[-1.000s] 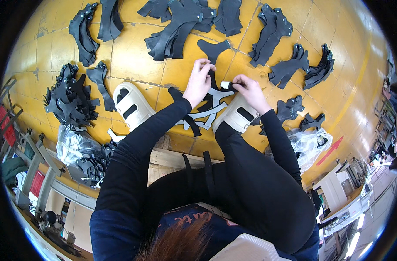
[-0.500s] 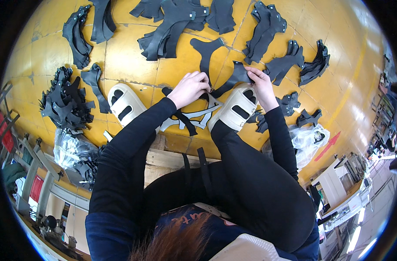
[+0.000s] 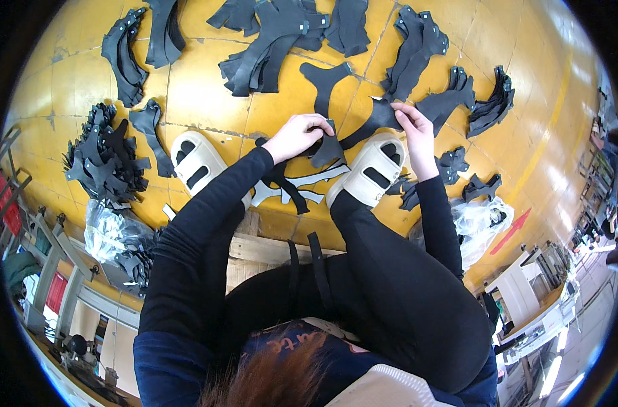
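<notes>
I sit over a yellow tiled floor [image 3: 207, 81] with my feet in cream clogs. My left hand [image 3: 296, 134] and my right hand [image 3: 409, 121] together grip one black cut piece [image 3: 363, 125] of flat material, stretched between them just beyond my right clog [image 3: 371, 169]. Another black Y-shaped piece [image 3: 324, 80] lies flat beyond my hands. White and black offcuts [image 3: 292, 190] lie between my feet. My left clog [image 3: 197, 161] rests to the left.
Stacks of black cut pieces lie around: a big pile [image 3: 104, 159] at left, fanned stacks [image 3: 268, 37] at the top, more stacks [image 3: 451, 102] at right. Clear plastic bags [image 3: 115, 234] of pieces sit at both sides. A wooden board [image 3: 268, 247] lies under me.
My hands have moved from the white-and-black offcuts between my feet out to the floor beyond, and now hold a black piece spread between them.
</notes>
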`<act>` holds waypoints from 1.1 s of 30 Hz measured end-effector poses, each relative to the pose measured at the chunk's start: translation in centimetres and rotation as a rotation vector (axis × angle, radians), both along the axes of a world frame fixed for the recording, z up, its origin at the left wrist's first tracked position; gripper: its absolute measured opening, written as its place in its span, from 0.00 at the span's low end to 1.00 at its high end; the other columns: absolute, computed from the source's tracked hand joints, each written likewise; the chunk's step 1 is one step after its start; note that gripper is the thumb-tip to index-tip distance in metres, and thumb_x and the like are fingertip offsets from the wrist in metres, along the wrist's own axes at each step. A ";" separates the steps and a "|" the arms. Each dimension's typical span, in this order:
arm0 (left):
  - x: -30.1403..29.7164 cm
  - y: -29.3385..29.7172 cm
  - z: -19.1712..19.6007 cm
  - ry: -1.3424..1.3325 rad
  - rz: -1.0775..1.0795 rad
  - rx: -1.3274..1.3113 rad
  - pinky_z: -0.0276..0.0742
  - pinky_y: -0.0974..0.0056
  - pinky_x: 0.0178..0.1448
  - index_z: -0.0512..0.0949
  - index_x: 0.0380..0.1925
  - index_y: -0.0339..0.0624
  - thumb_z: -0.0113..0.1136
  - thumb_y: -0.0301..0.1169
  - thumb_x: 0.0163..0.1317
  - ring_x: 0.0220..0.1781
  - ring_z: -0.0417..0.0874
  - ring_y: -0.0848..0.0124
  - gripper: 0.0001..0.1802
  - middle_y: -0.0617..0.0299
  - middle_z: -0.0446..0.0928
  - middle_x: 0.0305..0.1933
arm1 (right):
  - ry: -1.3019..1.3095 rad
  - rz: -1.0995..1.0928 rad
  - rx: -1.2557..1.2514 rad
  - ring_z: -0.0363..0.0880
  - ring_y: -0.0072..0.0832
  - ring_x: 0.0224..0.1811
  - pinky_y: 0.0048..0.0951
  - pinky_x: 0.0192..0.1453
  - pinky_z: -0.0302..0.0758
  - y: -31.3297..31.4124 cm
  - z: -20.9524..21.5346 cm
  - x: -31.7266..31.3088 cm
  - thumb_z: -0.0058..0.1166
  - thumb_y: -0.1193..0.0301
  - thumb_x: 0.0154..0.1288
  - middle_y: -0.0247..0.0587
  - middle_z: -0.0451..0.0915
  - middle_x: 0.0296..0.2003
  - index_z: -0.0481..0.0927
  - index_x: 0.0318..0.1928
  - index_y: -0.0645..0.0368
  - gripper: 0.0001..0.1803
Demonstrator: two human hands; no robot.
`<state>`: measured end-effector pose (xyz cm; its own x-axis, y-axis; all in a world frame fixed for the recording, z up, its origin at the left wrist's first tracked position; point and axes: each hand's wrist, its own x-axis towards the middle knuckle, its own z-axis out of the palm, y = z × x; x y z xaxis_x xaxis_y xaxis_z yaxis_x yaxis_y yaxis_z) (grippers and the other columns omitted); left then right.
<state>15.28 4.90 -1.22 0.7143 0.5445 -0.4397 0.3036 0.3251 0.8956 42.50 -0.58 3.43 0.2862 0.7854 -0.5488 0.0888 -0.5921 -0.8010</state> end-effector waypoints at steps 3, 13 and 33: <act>0.3 0.1 0.3 0.073 0.015 0.164 0.74 0.62 0.46 0.80 0.34 0.34 0.50 0.24 0.58 0.39 0.80 0.59 0.10 0.54 0.80 0.38 | -0.199 0.067 0.201 0.78 0.22 0.44 0.24 0.50 0.74 0.8 1.9 -0.3 0.56 0.78 0.65 0.36 0.83 0.40 0.82 0.47 0.63 0.11; 3.0 -0.2 5.2 0.235 0.172 0.685 0.55 0.47 0.72 0.67 0.59 0.44 0.70 0.40 0.53 0.72 0.53 0.45 0.35 0.49 0.56 0.69 | -0.433 0.361 0.443 0.80 0.32 0.41 0.26 0.47 0.75 2.7 6.9 -2.5 0.57 0.81 0.60 0.43 0.81 0.38 0.82 0.44 0.63 0.11; 4.3 2.2 5.4 -0.091 0.389 -0.380 0.71 0.68 0.58 0.75 0.52 0.36 0.53 0.35 0.70 0.51 0.78 0.73 0.16 0.60 0.79 0.49 | -0.083 0.114 0.165 0.78 0.16 0.40 0.18 0.47 0.74 1.9 3.6 3.0 0.53 0.81 0.66 0.32 0.81 0.42 0.80 0.49 0.64 0.12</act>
